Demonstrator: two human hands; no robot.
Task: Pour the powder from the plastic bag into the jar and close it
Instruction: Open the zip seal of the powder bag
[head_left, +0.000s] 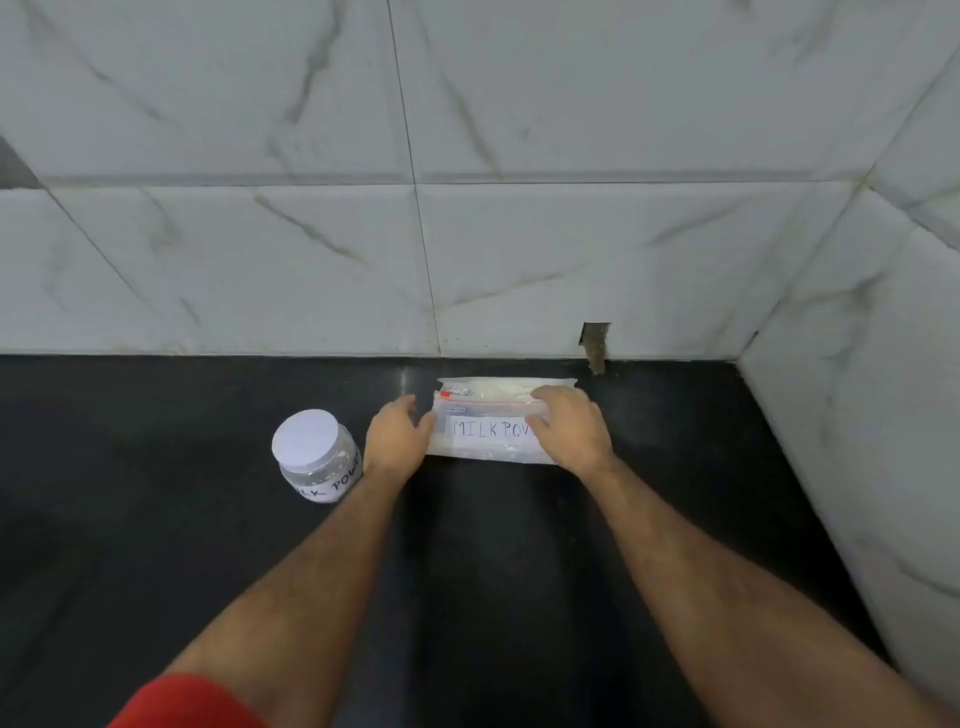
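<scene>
A clear zip plastic bag (488, 426) with a white label reading "MILK POW…" lies flat on the black counter (208, 571), white powder showing at its far edge. My left hand (396, 439) touches the bag's left end with thumb and fingers. My right hand (569, 428) lies over the bag's right end, fingers curled on its top edge. A clear jar (318, 457) with a white lid on stands upright to the left of my left hand, not touched.
A marble-tiled wall (467, 234) rises just behind the bag, and a side wall (857, 415) closes the counter on the right. A small broken notch (595, 343) sits in the wall base. A red sleeve (187, 701) shows at the bottom left.
</scene>
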